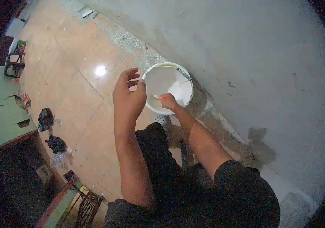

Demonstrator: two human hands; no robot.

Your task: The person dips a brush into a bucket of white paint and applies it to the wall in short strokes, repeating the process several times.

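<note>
A white round bucket (pixel 156 79) stands near the wall, with white material (pixel 180 91) showing inside on its right. My right hand (pixel 168 102) reaches over the bucket, its fingers closed around a small tool with an orange-and-yellow handle (pixel 162 98). The tool's pale end points left; its exact kind is too small to make out. Just left of the rim is my left hand (pixel 130 89), raised with fingers bent and thumb apart, nothing between them. A yellow strip (pixel 166 66) runs along the bucket's far rim to a dark, ruler-like piece (pixel 183 73).
Grey wall (pixel 253 68) rises on the right, with rubble (pixel 132 41) along its base. A metal piece (pixel 85 11) lies at the far end. Black plastic bags (pixel 45 118) rest on the tiled floor (pixel 82 125) at left. A perforated grey object (pixel 161 119) sits below the bucket.
</note>
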